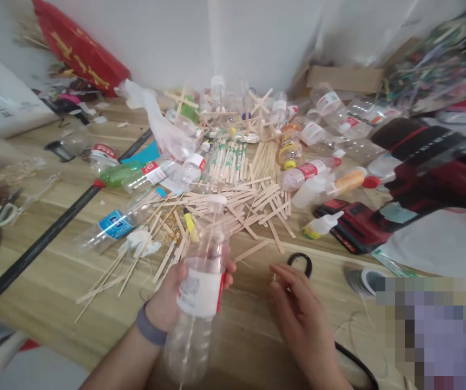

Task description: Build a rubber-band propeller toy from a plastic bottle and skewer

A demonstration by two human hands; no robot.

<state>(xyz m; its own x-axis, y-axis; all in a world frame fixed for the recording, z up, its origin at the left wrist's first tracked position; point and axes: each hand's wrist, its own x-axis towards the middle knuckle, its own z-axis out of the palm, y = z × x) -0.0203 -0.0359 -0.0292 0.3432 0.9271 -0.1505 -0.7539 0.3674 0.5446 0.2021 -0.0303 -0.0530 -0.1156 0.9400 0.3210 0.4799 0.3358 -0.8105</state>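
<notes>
The table (253,319) shows its wood between the bottle (198,295) and the right hand (303,311), leaving room there, while wooden sticks (236,203) crowd beyond the bottle's cap and a black loop (300,262) lies just beside the right fingertips. The left hand (171,292) wraps its fingers around the bottle at its label, in front of the person. The right fingers curl loosely inward; whether they pinch anything, I cannot tell.
</notes>
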